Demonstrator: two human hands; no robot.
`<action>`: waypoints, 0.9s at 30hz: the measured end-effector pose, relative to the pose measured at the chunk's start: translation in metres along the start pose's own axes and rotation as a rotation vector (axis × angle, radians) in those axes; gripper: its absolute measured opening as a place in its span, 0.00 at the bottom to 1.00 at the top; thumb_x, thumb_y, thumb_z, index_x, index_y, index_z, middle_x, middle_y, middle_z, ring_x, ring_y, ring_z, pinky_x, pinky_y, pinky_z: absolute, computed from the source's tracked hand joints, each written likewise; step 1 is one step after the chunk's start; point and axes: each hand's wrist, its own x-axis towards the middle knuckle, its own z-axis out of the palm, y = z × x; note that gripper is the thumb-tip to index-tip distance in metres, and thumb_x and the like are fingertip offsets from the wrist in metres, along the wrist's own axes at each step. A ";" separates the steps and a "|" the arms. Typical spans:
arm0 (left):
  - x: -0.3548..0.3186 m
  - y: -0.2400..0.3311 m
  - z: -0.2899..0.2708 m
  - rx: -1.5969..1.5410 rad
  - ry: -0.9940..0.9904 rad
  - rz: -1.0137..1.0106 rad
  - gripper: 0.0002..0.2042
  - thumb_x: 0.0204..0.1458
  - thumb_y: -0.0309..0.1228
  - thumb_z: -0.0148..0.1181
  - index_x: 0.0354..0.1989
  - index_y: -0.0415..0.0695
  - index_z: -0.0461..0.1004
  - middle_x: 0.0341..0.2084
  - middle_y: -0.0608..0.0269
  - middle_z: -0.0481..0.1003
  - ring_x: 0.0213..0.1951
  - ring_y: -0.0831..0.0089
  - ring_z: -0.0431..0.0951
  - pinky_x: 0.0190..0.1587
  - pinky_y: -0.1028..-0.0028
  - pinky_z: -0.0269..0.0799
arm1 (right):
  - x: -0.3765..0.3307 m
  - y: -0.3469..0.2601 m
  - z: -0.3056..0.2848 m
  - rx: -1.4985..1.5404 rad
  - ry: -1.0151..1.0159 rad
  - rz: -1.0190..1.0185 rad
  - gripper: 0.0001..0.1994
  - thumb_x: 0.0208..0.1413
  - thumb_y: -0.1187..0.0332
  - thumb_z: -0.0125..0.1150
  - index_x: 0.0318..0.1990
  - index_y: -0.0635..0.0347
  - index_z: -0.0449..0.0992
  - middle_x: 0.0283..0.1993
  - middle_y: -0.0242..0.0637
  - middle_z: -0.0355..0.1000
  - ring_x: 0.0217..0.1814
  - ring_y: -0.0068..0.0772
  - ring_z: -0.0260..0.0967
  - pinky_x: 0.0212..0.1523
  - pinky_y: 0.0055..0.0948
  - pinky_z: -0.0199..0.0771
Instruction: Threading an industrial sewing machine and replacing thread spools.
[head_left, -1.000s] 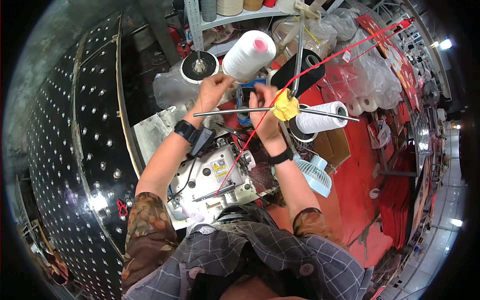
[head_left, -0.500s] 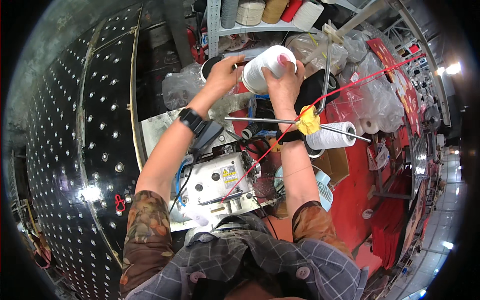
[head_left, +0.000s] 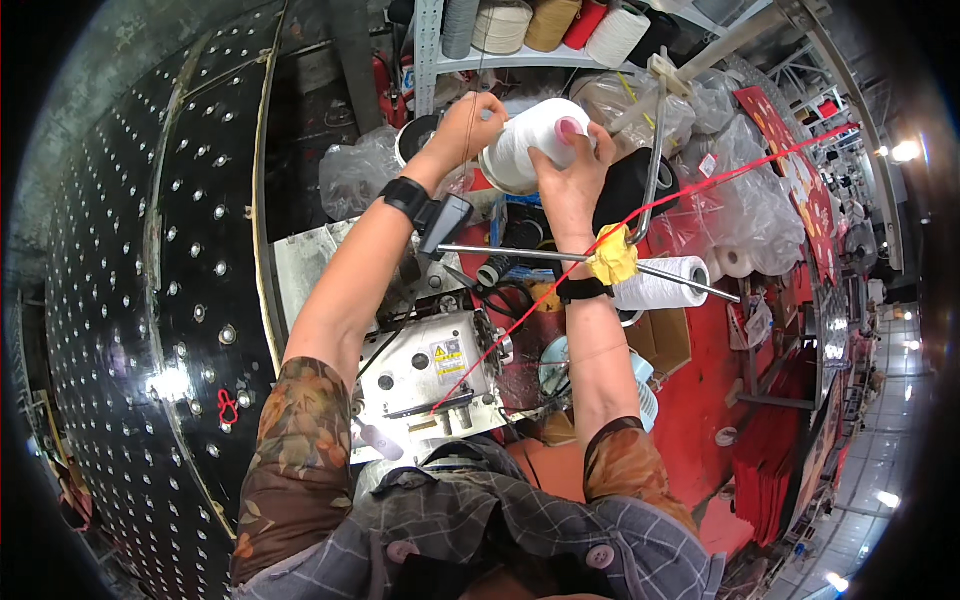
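On the far left is a big, dark black board with rows of shiny silver dots [head_left: 150, 250]. A small loop of red string [head_left: 228, 407] shows against it. Next comes a crinkly, see-through plastic bag [head_left: 355, 172]. Low down, between the person's two arms, is a white metal sewing machine [head_left: 425, 365].

The left hand [head_left: 470, 125] is up high, with a black band [head_left: 405, 197] on its wrist. Its fingers are curled in close together, just beside the thread cone. I cannot tell if they pinch a thin thread. Above it, a grey metal shelf [head_left: 427, 60] holds cones in grey, cream, tan, red and white.

The big white cone of thread with a pink middle [head_left: 525, 140] is between the two hands. It leans, with its pink end up and to the right. The right hand [head_left: 572, 185] holds that end, its thumb on the white thread and its fingers by the pink hole.

A thin silver metal rod [head_left: 510, 252] goes across the right wrist. A crumpled yellow lump [head_left: 613, 257] sits on the rod, and a long red string [head_left: 735, 177] passes by it. Near there are a fat black cone [head_left: 625, 190] and a smaller white cone [head_left: 655, 287]. Farther right is a red table top [head_left: 695, 410].
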 end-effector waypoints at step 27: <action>-0.033 0.053 -0.056 0.086 0.286 0.064 0.09 0.45 0.30 0.63 0.33 0.40 0.73 0.23 0.70 0.69 0.19 0.84 0.66 0.23 0.82 0.62 | 0.036 -0.067 -0.026 0.227 0.063 -0.455 0.23 0.37 0.75 0.67 0.44 0.60 0.67 0.52 0.47 0.55 0.54 0.48 0.59 0.48 0.37 0.66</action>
